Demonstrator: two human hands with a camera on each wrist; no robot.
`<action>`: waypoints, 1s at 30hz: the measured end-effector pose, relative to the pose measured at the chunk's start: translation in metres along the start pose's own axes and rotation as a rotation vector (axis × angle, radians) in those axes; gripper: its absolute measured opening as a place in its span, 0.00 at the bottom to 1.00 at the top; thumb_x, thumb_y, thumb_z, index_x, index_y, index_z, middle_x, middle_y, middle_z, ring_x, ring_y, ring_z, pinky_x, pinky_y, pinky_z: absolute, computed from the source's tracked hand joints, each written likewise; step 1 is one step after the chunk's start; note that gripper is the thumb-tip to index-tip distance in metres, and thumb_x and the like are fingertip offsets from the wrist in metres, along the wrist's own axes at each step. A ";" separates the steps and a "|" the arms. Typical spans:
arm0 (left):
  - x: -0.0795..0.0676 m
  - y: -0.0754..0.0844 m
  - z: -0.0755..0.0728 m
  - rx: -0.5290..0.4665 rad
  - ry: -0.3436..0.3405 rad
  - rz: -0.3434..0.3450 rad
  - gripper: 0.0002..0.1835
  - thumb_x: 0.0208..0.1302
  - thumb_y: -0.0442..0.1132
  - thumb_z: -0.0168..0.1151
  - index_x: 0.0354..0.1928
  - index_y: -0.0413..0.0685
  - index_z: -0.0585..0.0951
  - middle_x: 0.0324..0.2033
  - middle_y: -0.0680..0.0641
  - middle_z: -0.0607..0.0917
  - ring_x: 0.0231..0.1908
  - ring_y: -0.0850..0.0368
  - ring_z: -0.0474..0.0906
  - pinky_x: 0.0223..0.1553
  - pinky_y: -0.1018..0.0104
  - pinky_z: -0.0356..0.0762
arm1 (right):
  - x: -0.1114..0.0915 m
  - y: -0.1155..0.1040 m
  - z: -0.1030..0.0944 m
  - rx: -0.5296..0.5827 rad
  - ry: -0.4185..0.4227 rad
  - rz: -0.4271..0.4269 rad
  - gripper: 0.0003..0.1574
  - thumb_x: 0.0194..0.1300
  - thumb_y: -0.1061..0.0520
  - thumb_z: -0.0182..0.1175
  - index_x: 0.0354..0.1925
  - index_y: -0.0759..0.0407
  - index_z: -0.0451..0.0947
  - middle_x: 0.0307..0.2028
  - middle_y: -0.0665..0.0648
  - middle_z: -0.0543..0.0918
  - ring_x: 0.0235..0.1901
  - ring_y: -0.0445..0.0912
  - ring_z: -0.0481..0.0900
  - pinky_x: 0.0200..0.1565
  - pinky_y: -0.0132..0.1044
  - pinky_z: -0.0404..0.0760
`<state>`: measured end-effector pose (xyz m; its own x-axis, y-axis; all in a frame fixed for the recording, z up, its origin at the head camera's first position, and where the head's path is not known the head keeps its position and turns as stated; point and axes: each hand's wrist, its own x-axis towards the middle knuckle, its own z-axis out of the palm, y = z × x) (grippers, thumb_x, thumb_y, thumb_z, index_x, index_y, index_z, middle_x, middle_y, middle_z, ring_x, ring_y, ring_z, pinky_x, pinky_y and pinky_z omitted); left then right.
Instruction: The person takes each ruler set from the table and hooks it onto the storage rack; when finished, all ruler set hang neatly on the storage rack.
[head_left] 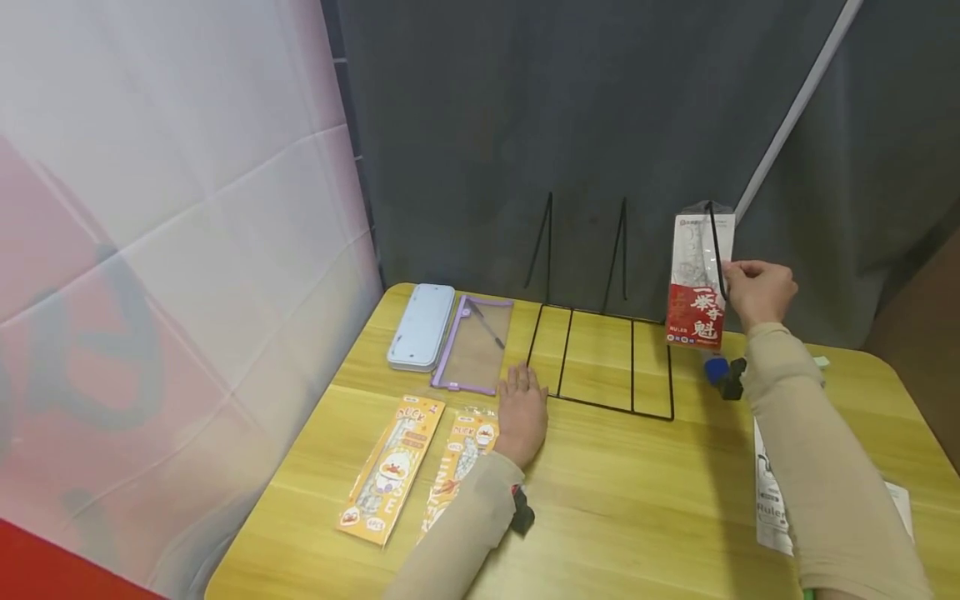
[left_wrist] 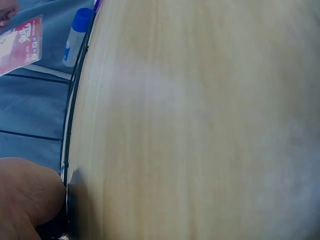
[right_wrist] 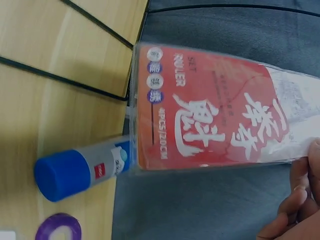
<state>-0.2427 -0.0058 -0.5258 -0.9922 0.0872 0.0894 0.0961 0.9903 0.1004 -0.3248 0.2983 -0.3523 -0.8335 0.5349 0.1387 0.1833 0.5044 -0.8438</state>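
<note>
My right hand [head_left: 761, 292] pinches the right edge of a red and white ruler set packet [head_left: 693, 287], upright at the right prong of a black wire rack [head_left: 632, 367]. That prong passes in front of the packet, whose clear top flap is level with the prong's tip. Red printing on the packet [right_wrist: 200, 110] shows large in the right wrist view. My left hand [head_left: 522, 417] rests with straight fingers on the front left corner of the rack. Just below its wrist lies an orange duck ruler packet [head_left: 459, 458], partly covered by the sleeve.
Another duck packet [head_left: 393, 467] lies at left. Behind it are a pale blue tin case [head_left: 422, 325] and a purple-edged zip pouch [head_left: 480, 346] with a pen. A blue-capped glue stick [right_wrist: 65, 175] and purple ring [right_wrist: 57, 227] lie at right. White Ruler packaging [head_left: 771, 500] lies under the right forearm.
</note>
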 end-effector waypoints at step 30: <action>0.002 -0.002 0.001 0.039 -0.008 0.004 0.30 0.74 0.52 0.35 0.69 0.40 0.58 0.69 0.41 0.56 0.69 0.44 0.49 0.67 0.49 0.50 | 0.000 0.008 0.010 0.048 -0.028 0.054 0.28 0.65 0.41 0.53 0.55 0.57 0.78 0.39 0.47 0.79 0.40 0.39 0.71 0.36 0.28 0.73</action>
<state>-0.2445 -0.0076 -0.5265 -0.9924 0.0922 0.0816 0.0974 0.9933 0.0616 -0.3286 0.2953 -0.3644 -0.8374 0.5410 0.0780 0.2042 0.4420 -0.8735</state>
